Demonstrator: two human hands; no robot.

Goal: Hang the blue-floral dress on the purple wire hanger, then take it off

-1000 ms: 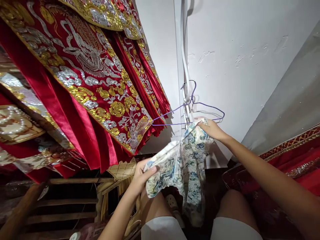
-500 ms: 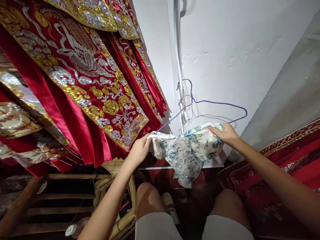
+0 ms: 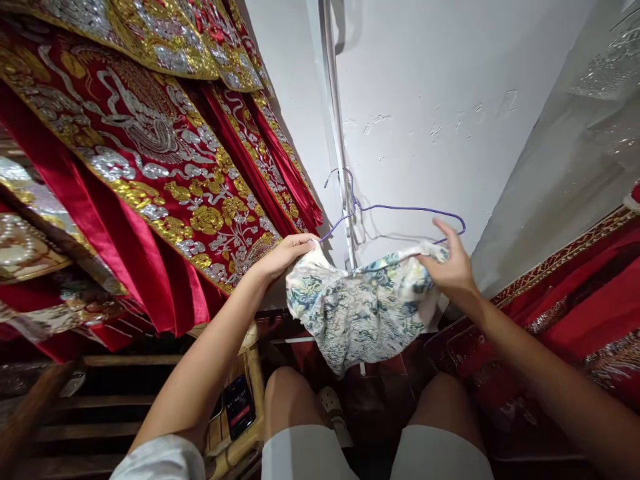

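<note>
A small white garment with a blue and green floral print hangs spread over the lower bar of a purple wire hanger. The hanger's hook sits on a white pipe running up the wall. My left hand pinches the garment's left top corner. My right hand grips the right top corner with thumb and lower fingers, while its upper fingers stick out toward the hanger's right end.
Red robes with gold and silver embroidery hang at the left, close to the hanger. More red embroidered cloth lies at the right. A phone rests on a wicker stool beside my knees. The white wall is directly ahead.
The garment was lifted from my lap and spread across the hanger's lower bar. My hands moved apart to its top corners, and the view turned slightly right.
</note>
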